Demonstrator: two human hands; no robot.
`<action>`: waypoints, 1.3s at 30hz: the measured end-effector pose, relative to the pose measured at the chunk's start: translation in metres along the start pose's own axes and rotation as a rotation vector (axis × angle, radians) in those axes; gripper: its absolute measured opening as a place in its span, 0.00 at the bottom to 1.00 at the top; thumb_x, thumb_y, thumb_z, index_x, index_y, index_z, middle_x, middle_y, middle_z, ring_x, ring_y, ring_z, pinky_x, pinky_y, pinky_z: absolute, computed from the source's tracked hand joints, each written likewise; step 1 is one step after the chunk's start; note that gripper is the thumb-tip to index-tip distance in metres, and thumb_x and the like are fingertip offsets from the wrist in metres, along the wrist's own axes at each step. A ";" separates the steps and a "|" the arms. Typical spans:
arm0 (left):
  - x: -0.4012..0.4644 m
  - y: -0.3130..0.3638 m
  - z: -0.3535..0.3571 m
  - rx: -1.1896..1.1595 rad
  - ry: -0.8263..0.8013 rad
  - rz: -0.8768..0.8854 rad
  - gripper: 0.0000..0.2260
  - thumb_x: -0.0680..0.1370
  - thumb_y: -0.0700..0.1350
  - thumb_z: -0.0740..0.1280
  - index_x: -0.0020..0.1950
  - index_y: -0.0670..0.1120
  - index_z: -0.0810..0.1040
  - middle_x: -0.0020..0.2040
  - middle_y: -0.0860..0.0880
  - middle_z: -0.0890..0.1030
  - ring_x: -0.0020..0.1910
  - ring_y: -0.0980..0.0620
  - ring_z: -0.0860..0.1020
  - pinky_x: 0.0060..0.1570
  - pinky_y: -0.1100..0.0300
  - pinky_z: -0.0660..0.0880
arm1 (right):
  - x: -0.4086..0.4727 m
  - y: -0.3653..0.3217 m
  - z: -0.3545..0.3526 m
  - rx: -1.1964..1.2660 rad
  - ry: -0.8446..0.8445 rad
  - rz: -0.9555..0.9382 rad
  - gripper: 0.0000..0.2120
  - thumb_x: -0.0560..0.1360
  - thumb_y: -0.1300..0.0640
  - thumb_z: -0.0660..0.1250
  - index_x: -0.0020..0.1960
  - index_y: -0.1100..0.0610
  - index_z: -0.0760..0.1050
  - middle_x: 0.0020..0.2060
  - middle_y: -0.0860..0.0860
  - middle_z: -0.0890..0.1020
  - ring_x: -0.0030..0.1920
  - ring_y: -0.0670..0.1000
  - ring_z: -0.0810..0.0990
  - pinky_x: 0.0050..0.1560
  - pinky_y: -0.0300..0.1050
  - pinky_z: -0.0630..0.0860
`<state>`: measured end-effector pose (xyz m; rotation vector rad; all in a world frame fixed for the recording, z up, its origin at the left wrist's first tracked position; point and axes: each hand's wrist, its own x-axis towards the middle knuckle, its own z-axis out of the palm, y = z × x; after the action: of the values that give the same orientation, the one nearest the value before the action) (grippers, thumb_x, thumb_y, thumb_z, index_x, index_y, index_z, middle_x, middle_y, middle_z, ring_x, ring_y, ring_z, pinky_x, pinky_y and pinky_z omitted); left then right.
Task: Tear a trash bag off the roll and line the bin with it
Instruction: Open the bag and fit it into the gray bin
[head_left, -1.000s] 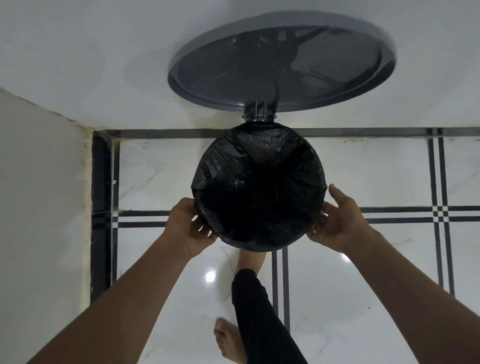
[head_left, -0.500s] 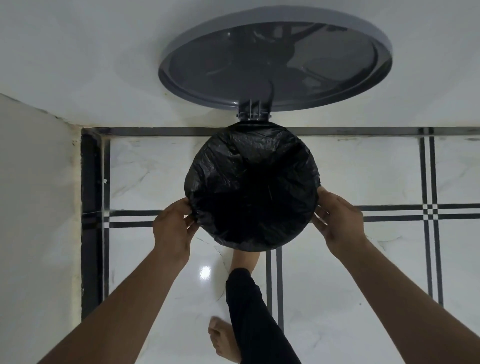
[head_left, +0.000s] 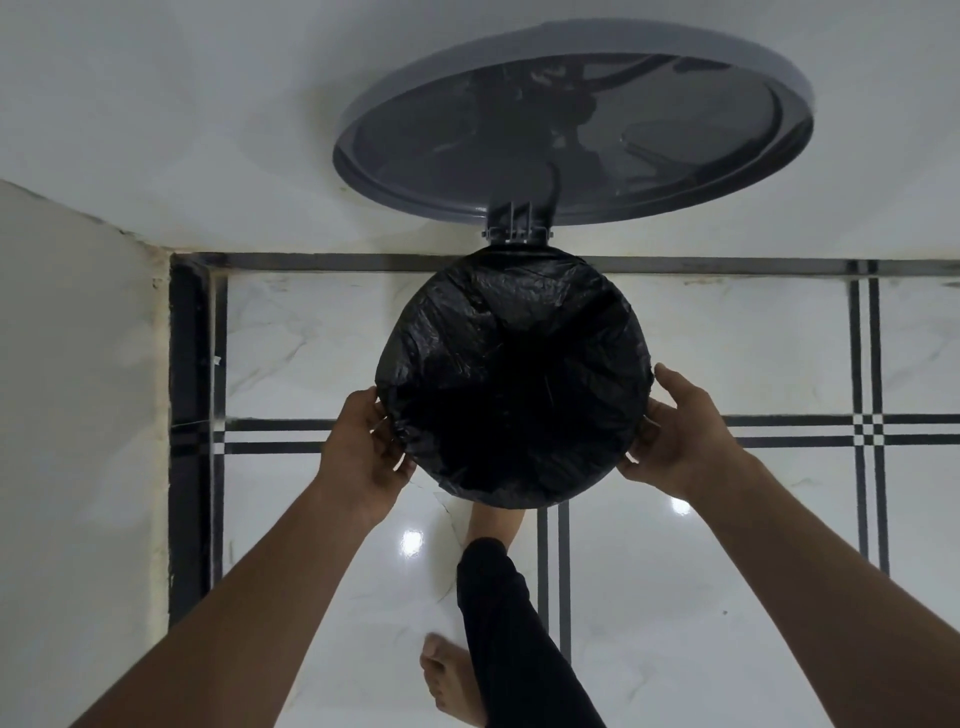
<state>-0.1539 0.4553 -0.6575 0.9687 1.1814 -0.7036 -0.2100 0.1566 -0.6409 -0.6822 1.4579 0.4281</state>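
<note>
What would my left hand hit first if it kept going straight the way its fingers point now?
Your left hand points inward at the bin's side, so it would press at once into the black trash bag folded over the rim, which its fingers seem already to touch. Depth under the rim is unclear.

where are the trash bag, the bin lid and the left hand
trash bag (head_left: 511, 384), head view, crinkled plastic inside the bin mouth
bin lid (head_left: 571, 130), head view, its raised underside
left hand (head_left: 363, 447), head view, back of the hand
</note>
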 end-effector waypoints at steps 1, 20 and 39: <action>-0.001 0.000 0.001 0.011 -0.008 0.000 0.08 0.79 0.51 0.67 0.44 0.48 0.80 0.35 0.52 0.82 0.43 0.51 0.79 0.50 0.56 0.77 | 0.000 0.001 0.000 0.015 0.008 -0.003 0.19 0.79 0.40 0.67 0.51 0.57 0.81 0.45 0.52 0.82 0.49 0.53 0.81 0.54 0.55 0.77; -0.014 -0.009 -0.011 -0.106 -0.002 -0.163 0.23 0.77 0.66 0.61 0.47 0.47 0.79 0.56 0.45 0.81 0.60 0.44 0.77 0.57 0.43 0.73 | -0.008 0.024 0.007 0.010 0.081 -0.035 0.24 0.78 0.38 0.63 0.57 0.58 0.81 0.51 0.53 0.82 0.53 0.54 0.81 0.57 0.56 0.78; -0.014 0.008 0.001 0.033 0.013 0.034 0.07 0.81 0.42 0.68 0.43 0.45 0.80 0.37 0.49 0.85 0.35 0.52 0.81 0.35 0.60 0.81 | -0.003 0.015 0.003 0.049 0.083 -0.140 0.08 0.78 0.54 0.69 0.41 0.54 0.79 0.34 0.47 0.78 0.35 0.49 0.76 0.46 0.45 0.78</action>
<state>-0.1504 0.4571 -0.6422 1.0202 1.1648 -0.6925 -0.2174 0.1700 -0.6406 -0.7651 1.4832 0.2572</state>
